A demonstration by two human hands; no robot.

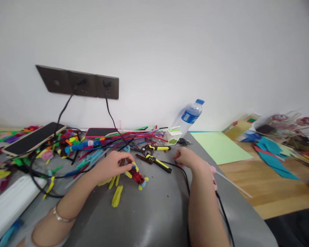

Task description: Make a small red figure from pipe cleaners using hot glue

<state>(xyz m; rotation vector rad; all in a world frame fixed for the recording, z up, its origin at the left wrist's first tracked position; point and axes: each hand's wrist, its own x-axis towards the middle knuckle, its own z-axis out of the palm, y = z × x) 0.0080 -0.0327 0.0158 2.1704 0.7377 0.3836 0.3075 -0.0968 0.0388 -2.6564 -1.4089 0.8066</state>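
Note:
My left hand (115,165) rests on the grey mat (149,212) with its fingers curled round a small red, yellow and blue pipe-cleaner figure (137,175). Loose yellow pipe-cleaner pieces (116,196) lie just below that hand. My right hand (187,158) lies further right on the mat, fingers curled inward, beside the black cable (180,169); what it holds, if anything, is hidden. Yellow-and-black pliers (156,156) lie between the two hands, slightly behind them.
A tangle of coloured pipe cleaners (98,142) and two phones (33,138) lie at the back left under the wall sockets (78,84). A water bottle (189,116), a small carton (173,135), green paper (218,147) and blue paper cut-outs (275,159) are on the right.

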